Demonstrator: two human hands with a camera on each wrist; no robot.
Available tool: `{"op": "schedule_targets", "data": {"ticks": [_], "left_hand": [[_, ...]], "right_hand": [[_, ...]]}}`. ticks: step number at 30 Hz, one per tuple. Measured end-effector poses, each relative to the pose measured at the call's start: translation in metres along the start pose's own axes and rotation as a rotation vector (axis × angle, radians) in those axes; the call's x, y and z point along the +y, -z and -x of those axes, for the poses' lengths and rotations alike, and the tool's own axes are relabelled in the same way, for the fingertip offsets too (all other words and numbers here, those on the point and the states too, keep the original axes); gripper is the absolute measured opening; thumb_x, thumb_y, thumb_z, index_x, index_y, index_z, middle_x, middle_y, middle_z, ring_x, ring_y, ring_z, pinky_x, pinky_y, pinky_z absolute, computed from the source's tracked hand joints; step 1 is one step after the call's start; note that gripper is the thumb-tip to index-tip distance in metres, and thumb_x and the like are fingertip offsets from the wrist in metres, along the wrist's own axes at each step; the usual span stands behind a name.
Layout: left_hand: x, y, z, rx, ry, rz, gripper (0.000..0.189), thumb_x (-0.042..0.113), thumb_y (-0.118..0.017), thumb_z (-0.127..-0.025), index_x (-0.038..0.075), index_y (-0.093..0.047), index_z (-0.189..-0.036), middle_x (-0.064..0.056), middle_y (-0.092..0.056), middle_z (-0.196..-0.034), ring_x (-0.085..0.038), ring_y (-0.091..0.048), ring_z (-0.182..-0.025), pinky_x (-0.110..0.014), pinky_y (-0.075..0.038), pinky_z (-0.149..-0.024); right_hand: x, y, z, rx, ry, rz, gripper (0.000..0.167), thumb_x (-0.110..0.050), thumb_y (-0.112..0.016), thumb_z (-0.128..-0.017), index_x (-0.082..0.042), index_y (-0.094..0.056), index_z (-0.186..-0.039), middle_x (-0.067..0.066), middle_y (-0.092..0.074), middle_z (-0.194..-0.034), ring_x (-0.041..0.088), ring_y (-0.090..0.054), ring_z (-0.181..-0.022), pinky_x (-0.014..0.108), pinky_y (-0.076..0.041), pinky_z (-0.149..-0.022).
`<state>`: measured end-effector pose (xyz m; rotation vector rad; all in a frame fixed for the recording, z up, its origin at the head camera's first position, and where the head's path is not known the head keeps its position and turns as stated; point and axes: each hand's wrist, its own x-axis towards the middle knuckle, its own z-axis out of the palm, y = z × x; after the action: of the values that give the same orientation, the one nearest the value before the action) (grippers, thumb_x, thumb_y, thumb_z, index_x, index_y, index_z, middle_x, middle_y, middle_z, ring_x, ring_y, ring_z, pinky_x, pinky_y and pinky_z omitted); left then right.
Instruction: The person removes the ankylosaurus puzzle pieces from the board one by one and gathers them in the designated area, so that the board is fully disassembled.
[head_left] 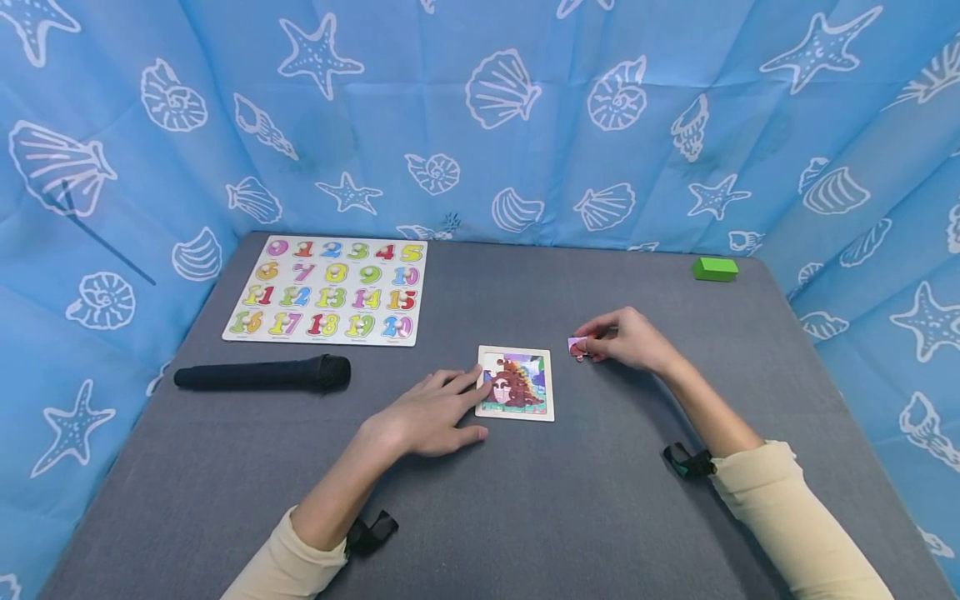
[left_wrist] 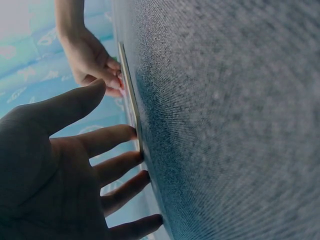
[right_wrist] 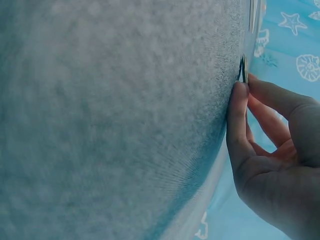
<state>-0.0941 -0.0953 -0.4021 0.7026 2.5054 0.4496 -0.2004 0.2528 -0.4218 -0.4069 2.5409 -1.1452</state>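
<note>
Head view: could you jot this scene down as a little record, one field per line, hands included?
Left hand: the left hand touches the left edge of the puzzle
Right hand: the right hand pinches a small piece, right of the puzzle
Puzzle: square, pale frame, long-haired figure pictured
Far left: number board, 0 to 20
In front of that board: black microphone, lying down
Far right: green block
Surface: grey table
Backdrop: blue curtain, white shells and starfish
</note>
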Motion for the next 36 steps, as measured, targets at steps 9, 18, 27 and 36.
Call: {"op": "schedule_targets", "data": {"ticks": [9, 18, 27, 36], "left_hand": [[0.000, -0.001, 0.000, -0.002, 0.004, -0.004, 0.070, 0.048, -0.060, -0.110, 0.025, -0.036, -0.171, -0.002, -0.023, -0.183, -0.030, -0.026, -0.168, -0.059, -0.021, -0.138], [0.000, 0.000, 0.000, 0.002, 0.000, 0.003, 0.069, 0.047, -0.060, -0.110, 0.024, -0.036, -0.171, -0.001, -0.024, -0.183, -0.030, -0.026, -0.168, -0.060, -0.020, -0.138], [-0.001, 0.001, 0.000, 0.001, 0.000, -0.002, 0.069, 0.047, -0.059, -0.111, 0.025, -0.036, -0.171, -0.002, -0.024, -0.183, -0.030, -0.026, -0.168, -0.059, -0.020, -0.138], [0.000, 0.001, 0.000, -0.005, 0.001, -0.006, 0.069, 0.048, -0.059, -0.111, 0.025, -0.035, -0.171, -0.001, -0.024, -0.183, -0.030, -0.026, -0.168, -0.059, -0.019, -0.139]], "right_hand": [[-0.002, -0.001, 0.001, 0.045, -0.042, 0.076, 0.019, -0.006, -0.077, -0.099, 0.005, -0.081, -0.114, 0.021, -0.081, -0.103, 0.008, -0.075, -0.076, 0.023, -0.064, -0.068], [-0.004, -0.002, 0.003, 0.048, -0.018, 0.026, 0.022, -0.010, -0.081, -0.098, 0.005, -0.080, -0.113, 0.019, -0.079, -0.099, 0.008, -0.074, -0.075, 0.024, -0.064, -0.068], [-0.012, -0.010, 0.006, 0.017, 0.047, -0.044, 0.020, -0.008, -0.079, -0.099, 0.005, -0.078, -0.115, 0.019, -0.075, -0.101, 0.009, -0.074, -0.081, 0.028, -0.067, -0.074], [-0.028, -0.028, 0.000, -0.062, 0.085, -0.107, 0.022, -0.008, -0.078, -0.099, 0.004, -0.077, -0.118, 0.021, -0.074, -0.107, 0.016, -0.075, -0.086, 0.031, -0.067, -0.077]]}}
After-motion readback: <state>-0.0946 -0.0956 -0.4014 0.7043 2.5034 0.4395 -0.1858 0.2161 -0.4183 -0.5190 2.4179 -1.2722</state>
